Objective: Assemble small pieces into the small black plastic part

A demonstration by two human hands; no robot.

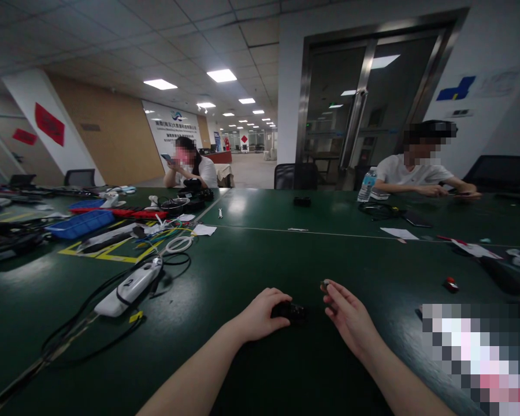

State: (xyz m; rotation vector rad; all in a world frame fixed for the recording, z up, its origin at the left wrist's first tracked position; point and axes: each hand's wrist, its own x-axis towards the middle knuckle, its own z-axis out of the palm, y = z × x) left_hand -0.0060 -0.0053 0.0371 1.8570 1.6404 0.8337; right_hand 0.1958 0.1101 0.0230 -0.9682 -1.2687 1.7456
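Now; left hand grips black object; right hand pinches small piece; white casing leftward; bottle beyond

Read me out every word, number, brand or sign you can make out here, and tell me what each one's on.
"2": on the white device at the left.
Wall sign: lines of Chinese and smaller Latin lettering, too blurred to quote surely.
Red wall hanging: markings unreadable.
Bottle label: too small to read.
Black object at the left hand: no readable text.
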